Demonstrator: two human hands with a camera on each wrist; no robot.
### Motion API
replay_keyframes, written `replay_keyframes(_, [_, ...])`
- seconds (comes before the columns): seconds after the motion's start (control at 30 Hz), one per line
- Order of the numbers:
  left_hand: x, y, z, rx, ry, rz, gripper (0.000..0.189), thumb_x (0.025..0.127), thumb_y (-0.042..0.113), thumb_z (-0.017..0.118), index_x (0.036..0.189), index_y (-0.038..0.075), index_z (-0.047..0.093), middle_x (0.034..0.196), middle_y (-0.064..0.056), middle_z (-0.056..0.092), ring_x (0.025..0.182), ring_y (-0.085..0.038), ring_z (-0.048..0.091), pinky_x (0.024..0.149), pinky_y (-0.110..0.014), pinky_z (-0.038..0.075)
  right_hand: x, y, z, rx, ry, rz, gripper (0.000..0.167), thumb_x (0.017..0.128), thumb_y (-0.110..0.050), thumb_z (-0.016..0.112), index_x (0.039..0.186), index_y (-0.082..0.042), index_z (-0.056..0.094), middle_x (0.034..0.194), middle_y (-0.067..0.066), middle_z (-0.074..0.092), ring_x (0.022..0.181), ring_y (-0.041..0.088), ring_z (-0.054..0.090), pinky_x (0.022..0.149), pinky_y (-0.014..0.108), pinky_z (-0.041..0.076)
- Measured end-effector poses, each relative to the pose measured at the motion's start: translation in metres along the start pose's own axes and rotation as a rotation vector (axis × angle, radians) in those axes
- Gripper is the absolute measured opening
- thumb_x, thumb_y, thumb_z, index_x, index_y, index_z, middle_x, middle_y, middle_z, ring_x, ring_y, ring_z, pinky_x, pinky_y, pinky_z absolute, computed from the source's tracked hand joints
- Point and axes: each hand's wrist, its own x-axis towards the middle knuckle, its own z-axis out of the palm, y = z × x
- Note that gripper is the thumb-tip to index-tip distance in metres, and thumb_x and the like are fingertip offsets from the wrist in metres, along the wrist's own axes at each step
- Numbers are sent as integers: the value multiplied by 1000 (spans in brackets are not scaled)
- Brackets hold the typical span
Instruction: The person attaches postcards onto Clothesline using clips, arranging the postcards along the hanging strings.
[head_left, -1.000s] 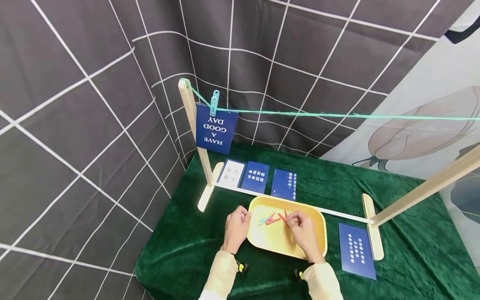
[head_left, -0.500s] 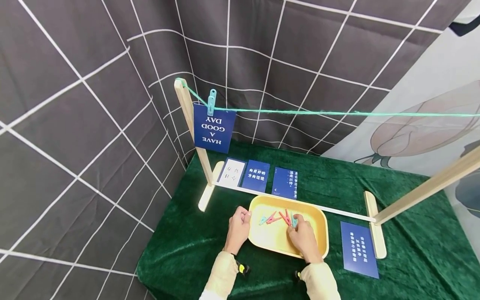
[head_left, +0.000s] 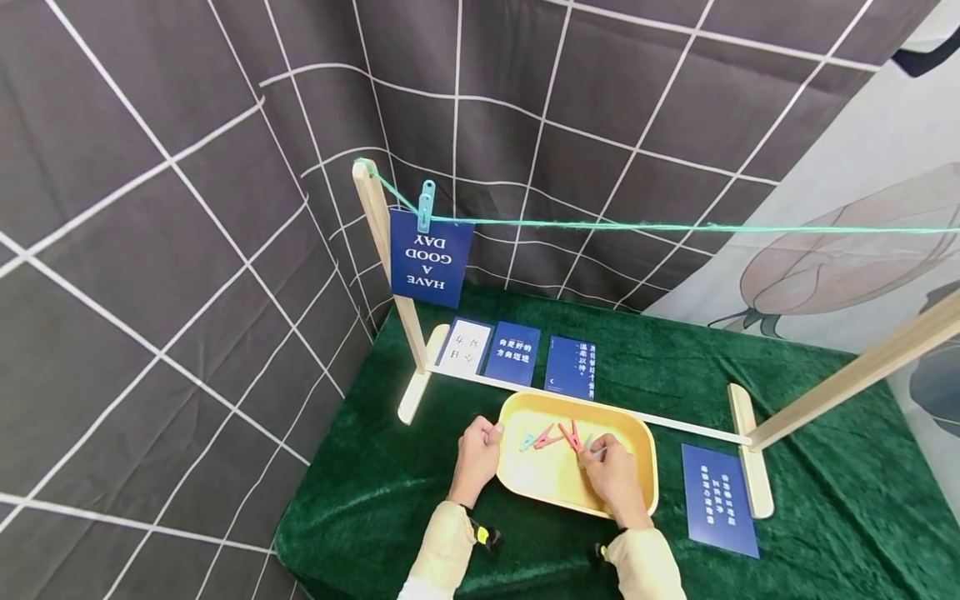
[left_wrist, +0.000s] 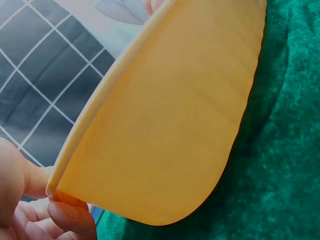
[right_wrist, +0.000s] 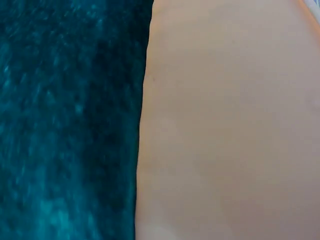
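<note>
A yellow plastic basin (head_left: 536, 482) stands on the green cloth. My left hand (head_left: 477, 457) pinches its left rim; in the left wrist view the thumb and curled fingers (left_wrist: 75, 215) lie on either side of the edge. My right hand (head_left: 615, 477) reaches inside the basin, its fingertips pinching a light blue clothespin (head_left: 598, 452), partly hidden by them. Beside these fingertips lies a red clothespin (head_left: 573, 437). Farther left in the basin are a pink clothespin (head_left: 547, 437) and a teal clothespin (head_left: 527, 442). The right wrist view holds only the basin's outer wall (right_wrist: 225, 125) and cloth.
Green twine (head_left: 555, 224) runs between two wooden posts (head_left: 840, 383). A blue card (head_left: 430, 262) hangs from it by a light blue clothespin (head_left: 426, 207). Three cards lie behind the white crossbar (head_left: 690, 428), and another blue card (head_left: 720, 500) lies right of the basin.
My right hand has moved slightly right, from near the red clothespin to the light blue one, which has turned in its fingertips. The left hand stays at the rim.
</note>
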Motion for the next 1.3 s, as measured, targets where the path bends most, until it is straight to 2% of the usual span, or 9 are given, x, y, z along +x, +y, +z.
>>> replay_keyframes(0.17, [-1, 1, -2, 14, 3, -20, 23, 93, 24, 54, 76, 9, 51, 63, -3, 46, 58, -15, 46, 51, -27, 39, -7, 3, -7, 64, 201, -57, 28, 88, -32, 59, 77, -7, 55, 64, 3, 49, 59, 17, 44, 52, 25, 33])
replay_keyframes(0.27, [-2, 2, -1, 28, -3, -27, 23, 93, 25, 53, 76, 10, 50, 63, -3, 46, 58, -14, 46, 51, -27, 39, -13, 9, -10, 107, 332, -118, 30, 89, -35, 58, 74, -9, 58, 64, 2, 49, 60, 16, 43, 53, 23, 34])
replay_keyframes(0.47, [-1, 2, 1, 38, -12, -37, 24, 93, 26, 53, 76, 10, 50, 64, -3, 45, 57, -14, 46, 50, -27, 38, -24, 19, -16, 180, 518, -295, 17, 89, -20, 60, 82, -5, 62, 82, 3, 54, 74, 9, 46, 67, 10, 37])
replay_keyframes(0.6, [-2, 4, 2, 78, -9, -24, 24, 93, 28, 52, 77, 10, 50, 63, -3, 46, 57, -14, 46, 50, -27, 37, -28, 24, -19, 235, 591, -345, 10, 87, -12, 62, 86, -3, 65, 95, 8, 59, 85, 3, 48, 73, 5, 38])
replay_keyframes(0.73, [-4, 5, 1, 122, -4, -2, 24, 93, 28, 51, 77, 11, 49, 63, -2, 45, 56, -14, 46, 50, -27, 36, -29, 26, -17, 260, 605, -336, 11, 86, -11, 63, 93, -2, 63, 95, 7, 59, 83, 2, 48, 71, 7, 38])
replay_keyframes(0.9, [-4, 3, 3, 113, -13, 7, 23, 94, 28, 51, 78, 12, 49, 63, -2, 44, 56, -14, 45, 49, -27, 36, -28, 25, -16, 270, 579, -286, 29, 85, -13, 65, 108, -1, 55, 89, 6, 59, 75, 1, 47, 65, 11, 38])
replay_keyframes(1.07, [-2, 4, 2, 96, -21, 14, 22, 94, 26, 52, 78, 11, 50, 63, -3, 45, 56, -14, 46, 50, -27, 38, -28, 25, -16, 267, 557, -258, 34, 82, -13, 68, 110, -1, 53, 89, 7, 60, 74, 1, 47, 64, 12, 38])
replay_keyframes(1.2, [5, 7, -9, 137, -107, 28, 22, 92, 25, 54, 78, 9, 54, 65, -3, 48, 59, -15, 47, 53, -28, 39, -30, 24, -15, 222, 517, -241, 32, 82, -15, 68, 108, -3, 54, 86, 5, 60, 72, 8, 49, 62, 14, 37])
replay_keyframes(1.3, [18, 12, -21, 194, -187, 36, 21, 90, 27, 57, 79, 9, 58, 67, -3, 51, 61, -15, 49, 56, -29, 40, -31, 23, -14, 170, 486, -220, 31, 82, -18, 68, 107, -6, 55, 85, 4, 60, 71, 16, 51, 61, 18, 36])
